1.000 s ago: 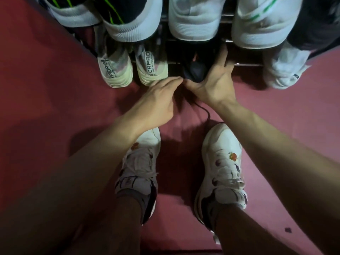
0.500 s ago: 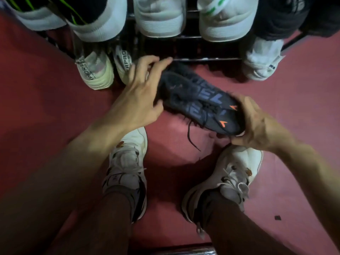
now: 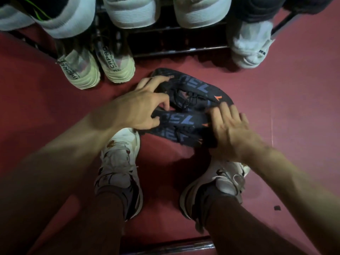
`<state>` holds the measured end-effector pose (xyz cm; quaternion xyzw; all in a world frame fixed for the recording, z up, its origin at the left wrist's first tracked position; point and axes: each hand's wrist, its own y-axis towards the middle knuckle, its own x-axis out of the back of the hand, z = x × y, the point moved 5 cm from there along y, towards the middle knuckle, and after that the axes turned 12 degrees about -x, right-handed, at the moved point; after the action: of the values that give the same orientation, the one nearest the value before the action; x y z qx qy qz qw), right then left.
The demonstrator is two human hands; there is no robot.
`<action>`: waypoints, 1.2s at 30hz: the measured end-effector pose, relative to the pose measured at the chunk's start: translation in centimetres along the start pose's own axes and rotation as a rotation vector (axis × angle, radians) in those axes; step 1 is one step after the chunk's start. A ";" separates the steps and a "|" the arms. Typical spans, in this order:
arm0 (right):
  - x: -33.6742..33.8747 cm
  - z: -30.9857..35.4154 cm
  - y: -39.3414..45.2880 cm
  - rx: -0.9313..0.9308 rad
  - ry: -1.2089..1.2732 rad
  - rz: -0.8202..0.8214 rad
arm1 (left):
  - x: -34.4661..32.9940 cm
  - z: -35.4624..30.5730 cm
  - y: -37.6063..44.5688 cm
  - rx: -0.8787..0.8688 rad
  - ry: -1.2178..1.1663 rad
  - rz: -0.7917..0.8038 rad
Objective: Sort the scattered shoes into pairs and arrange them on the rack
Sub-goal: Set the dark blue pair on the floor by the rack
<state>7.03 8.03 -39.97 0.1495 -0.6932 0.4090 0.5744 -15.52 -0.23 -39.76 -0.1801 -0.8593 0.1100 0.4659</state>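
Pair of black knit trainers with blue lettering and orange marks [image 3: 191,107]: lying side by side on the dark red floor [image 3: 294,111], just in front of the black metal shoe rack [image 3: 176,46]; toes toward the left hand, heels toward the right. Left hand [image 3: 136,109]: fingers clenched over the toe ends of both trainers; thumb tucked between the two. Right hand [image 3: 230,131]: fingers spread and curled over the heel end of the nearer trainer; motion blur hides how firm the grip is. Rack, lower tier: pale cream trainers with printed heel straps [image 3: 95,69], heels outward, at left; single white trainer [image 3: 248,46] at right; bare gap between them. Rack, upper tier: white-soled shoes [image 3: 132,13] in a row. Person's own feet: white trainers [image 3: 119,168], planted on the floor beneath the hands.
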 end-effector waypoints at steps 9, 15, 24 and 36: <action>-1.1 0.8 -0.2 -0.016 0.043 0.152 | 0.6 1.3 1.9 -0.009 0.147 -0.192; -1.6 0.9 0.2 -0.041 0.128 0.134 | 1.5 2.5 2.4 0.039 0.058 -0.267; 0.9 -1.7 5.4 -0.130 0.170 -0.122 | 1.4 3.0 -1.3 0.120 -0.044 -0.432; 2.7 -1.1 8.1 -0.161 0.297 -0.252 | -1.7 -0.5 -3.1 0.141 -0.299 -0.043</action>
<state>1.48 14.58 -40.73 0.1266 -0.6071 0.2947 0.7270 -14.86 -3.74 -39.71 -0.1100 -0.9129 0.1855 0.3466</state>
